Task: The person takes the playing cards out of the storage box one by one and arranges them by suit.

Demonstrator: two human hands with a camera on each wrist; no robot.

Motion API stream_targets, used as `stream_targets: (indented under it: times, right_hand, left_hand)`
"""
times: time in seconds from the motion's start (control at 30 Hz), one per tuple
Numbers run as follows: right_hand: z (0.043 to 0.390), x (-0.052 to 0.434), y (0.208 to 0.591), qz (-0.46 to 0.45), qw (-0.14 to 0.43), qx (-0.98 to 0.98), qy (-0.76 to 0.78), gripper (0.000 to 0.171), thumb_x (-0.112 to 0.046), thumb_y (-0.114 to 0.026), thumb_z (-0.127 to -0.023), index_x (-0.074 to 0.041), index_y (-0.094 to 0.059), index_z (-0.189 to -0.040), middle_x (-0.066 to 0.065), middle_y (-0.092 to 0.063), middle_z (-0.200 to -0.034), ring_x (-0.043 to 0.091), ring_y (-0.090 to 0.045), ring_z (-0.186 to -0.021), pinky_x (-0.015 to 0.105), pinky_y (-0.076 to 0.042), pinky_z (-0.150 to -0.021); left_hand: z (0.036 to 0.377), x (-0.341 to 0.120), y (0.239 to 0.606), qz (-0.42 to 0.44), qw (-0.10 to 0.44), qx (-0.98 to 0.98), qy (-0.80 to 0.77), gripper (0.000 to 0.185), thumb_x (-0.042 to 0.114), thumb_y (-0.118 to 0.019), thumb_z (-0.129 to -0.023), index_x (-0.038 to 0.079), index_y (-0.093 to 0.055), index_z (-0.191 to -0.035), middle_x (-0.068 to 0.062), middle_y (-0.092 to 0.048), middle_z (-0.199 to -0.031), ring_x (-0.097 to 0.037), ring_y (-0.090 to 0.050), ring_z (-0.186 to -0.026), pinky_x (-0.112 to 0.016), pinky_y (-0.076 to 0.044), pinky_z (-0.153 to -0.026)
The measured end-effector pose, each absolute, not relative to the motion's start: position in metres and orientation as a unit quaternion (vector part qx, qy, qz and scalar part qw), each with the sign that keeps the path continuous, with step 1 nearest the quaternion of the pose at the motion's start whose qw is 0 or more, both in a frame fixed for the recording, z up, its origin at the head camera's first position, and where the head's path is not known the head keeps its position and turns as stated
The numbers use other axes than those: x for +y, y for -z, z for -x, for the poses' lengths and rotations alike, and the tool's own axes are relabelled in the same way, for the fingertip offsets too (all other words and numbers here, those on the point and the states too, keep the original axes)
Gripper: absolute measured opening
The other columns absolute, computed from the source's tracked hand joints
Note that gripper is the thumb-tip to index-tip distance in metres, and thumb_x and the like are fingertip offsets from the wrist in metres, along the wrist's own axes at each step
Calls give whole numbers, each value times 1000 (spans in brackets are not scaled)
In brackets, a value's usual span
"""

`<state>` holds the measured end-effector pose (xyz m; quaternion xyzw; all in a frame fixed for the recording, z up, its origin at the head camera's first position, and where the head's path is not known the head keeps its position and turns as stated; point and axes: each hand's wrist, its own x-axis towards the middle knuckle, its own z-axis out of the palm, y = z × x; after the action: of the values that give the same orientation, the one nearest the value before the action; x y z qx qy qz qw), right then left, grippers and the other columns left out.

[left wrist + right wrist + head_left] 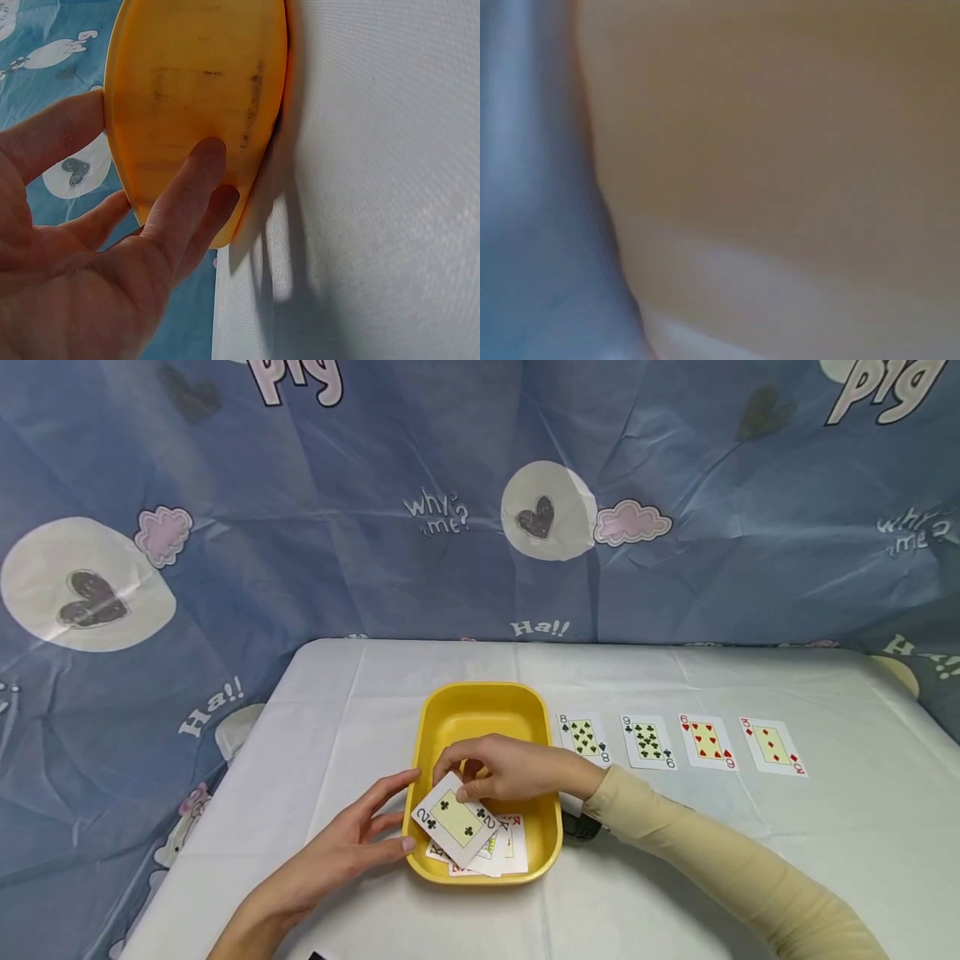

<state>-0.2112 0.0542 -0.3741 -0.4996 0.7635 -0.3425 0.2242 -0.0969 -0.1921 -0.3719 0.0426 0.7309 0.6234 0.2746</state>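
In the head view, my right hand is over the yellow tray, pinching a two of clubs between thumb and fingers. Beneath that card, several overlapping playing cards, a red king among them, lie at the tray's near end. My left hand is at the tray's left side, its fingertips touching the rim. Seen from the left wrist, the fingers of this hand rest against the tray's outer wall. The right wrist view is blurred and filled mostly by a tan surface; no hand can be made out there.
Right of the tray, an eight, a nine of clubs, a six of hearts and a three of diamonds lie face up in a row. A white cloth covers the table. Behind hangs a patterned blue curtain.
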Motion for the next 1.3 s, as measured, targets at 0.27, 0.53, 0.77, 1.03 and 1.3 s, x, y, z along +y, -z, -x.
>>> stream_targets:
  times: [0.27,0.53,0.77,1.03,1.3]
  right_hand:
    - [211,57,375,464,201,732,455,28,-6,-67,-94,-18,-65,-120,-10,-65,-99,11,-63,-77,30,-53,-74]
    - [209,62,375,397,135,735,533,29,-9,-69,-93,-15,-65,-122,0,-65,-100,17,-65,-79,36,-55,-67]
    - [206,67,375,337,48,725,599,29,-9,-68,-94,-13,-65,-122,4,-63,-100,21,-65,-79,38,-55,-70]
    - [194,66,358,288,-69,677,673,31,10,-61,-91,6,-61,-121,18,-56,-89,39,-57,-73,49,-54,-67]
    - [201,79,370,243,-83,626,736,32,7,-61,-93,3,-59,-125,18,-52,-93,25,-60,-77,40,-56,-70]
  left_hand:
    - [95,-192,373,-56,271,730,-625,70,22,-71,-92,32,-34,-150,-1,-19,-159,-29,-40,-137,-47,-39,-102]
    - [96,-193,373,-70,264,733,-623,70,20,-71,-92,31,-34,-150,0,-20,-159,-27,-41,-136,-49,-34,-105]
    - [96,-192,372,-69,265,728,-629,69,20,-70,-93,30,-34,-150,-1,-17,-160,-28,-43,-135,-40,-40,-99]
    - [96,-193,373,-64,262,733,-624,72,20,-71,-92,28,-32,-152,-2,-15,-160,-27,-44,-134,-39,-40,-98]
    - [96,-193,373,-69,265,734,-622,72,21,-71,-92,28,-32,-152,0,-17,-160,-26,-46,-132,-37,-40,-98]
